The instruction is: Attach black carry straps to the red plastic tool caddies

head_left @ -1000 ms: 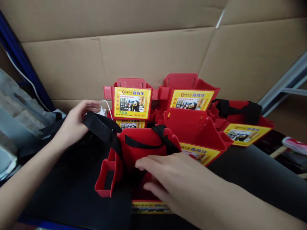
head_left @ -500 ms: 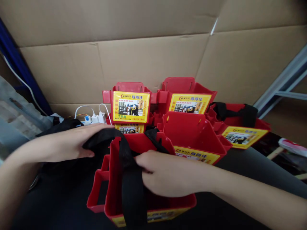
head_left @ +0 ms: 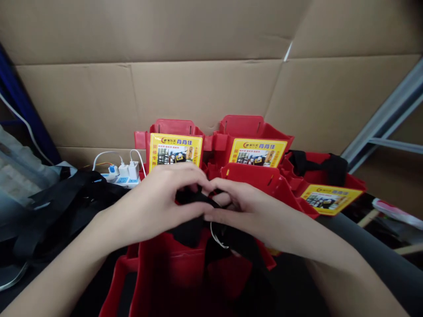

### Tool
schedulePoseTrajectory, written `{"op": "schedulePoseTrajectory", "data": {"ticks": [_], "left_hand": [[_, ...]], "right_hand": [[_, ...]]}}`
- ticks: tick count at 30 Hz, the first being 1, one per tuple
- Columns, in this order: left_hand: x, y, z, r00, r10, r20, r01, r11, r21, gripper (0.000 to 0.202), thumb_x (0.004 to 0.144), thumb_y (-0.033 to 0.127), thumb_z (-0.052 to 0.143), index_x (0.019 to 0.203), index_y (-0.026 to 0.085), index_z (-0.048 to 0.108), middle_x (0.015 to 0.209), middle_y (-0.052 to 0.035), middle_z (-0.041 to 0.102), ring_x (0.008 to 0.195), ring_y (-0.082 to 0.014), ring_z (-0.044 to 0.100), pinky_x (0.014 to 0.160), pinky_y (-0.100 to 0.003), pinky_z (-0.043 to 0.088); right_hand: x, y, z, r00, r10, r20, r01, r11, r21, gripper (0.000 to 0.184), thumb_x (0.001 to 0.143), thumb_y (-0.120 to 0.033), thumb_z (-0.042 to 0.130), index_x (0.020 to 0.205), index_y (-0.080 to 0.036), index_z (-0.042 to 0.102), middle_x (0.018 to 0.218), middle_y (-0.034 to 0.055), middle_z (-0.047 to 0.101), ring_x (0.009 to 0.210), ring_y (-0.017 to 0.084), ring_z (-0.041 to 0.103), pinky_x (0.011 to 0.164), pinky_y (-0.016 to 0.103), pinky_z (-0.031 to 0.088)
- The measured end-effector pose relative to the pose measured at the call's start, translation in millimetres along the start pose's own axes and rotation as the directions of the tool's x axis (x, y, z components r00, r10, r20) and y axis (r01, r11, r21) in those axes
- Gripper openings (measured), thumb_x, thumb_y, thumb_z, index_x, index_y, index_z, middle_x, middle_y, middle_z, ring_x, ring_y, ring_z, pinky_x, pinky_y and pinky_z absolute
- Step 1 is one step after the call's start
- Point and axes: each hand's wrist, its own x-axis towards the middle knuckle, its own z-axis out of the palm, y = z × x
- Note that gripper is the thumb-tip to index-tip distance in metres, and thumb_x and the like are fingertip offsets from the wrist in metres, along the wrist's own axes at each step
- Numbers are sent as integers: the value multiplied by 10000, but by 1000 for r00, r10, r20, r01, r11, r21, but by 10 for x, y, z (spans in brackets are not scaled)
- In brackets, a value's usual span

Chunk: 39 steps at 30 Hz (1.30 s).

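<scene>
Both hands meet above a red plastic tool box (head_left: 142, 268) in front of me. My left hand (head_left: 172, 200) pinches a black strap (head_left: 190, 231) between thumb and fingers. Fingertips touching the left ones, my right hand (head_left: 244, 207) is closed on the same black webbing. A thin pale loop (head_left: 218, 237), perhaps a wire or ring, hangs below the fingers. The near box's inside is dark, and the strap lies partly over it. What sits right between the fingertips is hidden.
Behind stand several more red tool boxes with yellow labels (head_left: 257, 152); the right one has a black strap (head_left: 317, 165). At left lie a heap of black straps (head_left: 76, 211) and a power strip (head_left: 123, 179) with chargers. Cardboard (head_left: 205, 92) lines the back; a metal frame (head_left: 390, 110) stands right.
My left hand has moved right and my right hand up, so they now meet at the strap. The near box looks closer and turned, and the pale loop has come into view.
</scene>
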Motion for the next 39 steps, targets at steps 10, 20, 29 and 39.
{"op": "schedulePoseTrajectory", "data": {"ticks": [10,20,29,39], "left_hand": [[47,-210,61,975,-211,-67,197,966,-170,86,751,218,594,813,223,653,733,23,649,617,-117,574,544,-212,455],[67,-348,15,921,-383,67,363,787,-499,88,721,221,663,773,159,629,642,38,601,594,-46,523,569,-144,392],[66,-248,82,922,-374,100,373,790,-487,80,737,241,639,774,178,670,742,2,657,670,-99,569,625,-209,449],[97,-245,136,982,-185,-38,164,935,-316,63,701,108,629,668,151,598,786,33,628,778,-80,558,744,-186,435]], "right_hand": [[-65,-16,-33,975,-159,-157,162,987,2,424,750,-116,581,1104,-265,401,921,-40,593,875,93,590,772,220,472],[1,83,23,833,-386,-396,177,864,-471,253,690,-193,668,890,-207,514,919,-22,633,829,134,611,772,267,484],[21,79,100,837,-412,-361,168,821,-546,382,681,-147,669,1030,-218,530,972,-34,664,874,135,626,745,251,498],[43,164,126,806,-556,-203,306,685,-661,585,791,-163,569,1337,-184,362,1206,48,582,1033,147,587,842,262,509]]}}
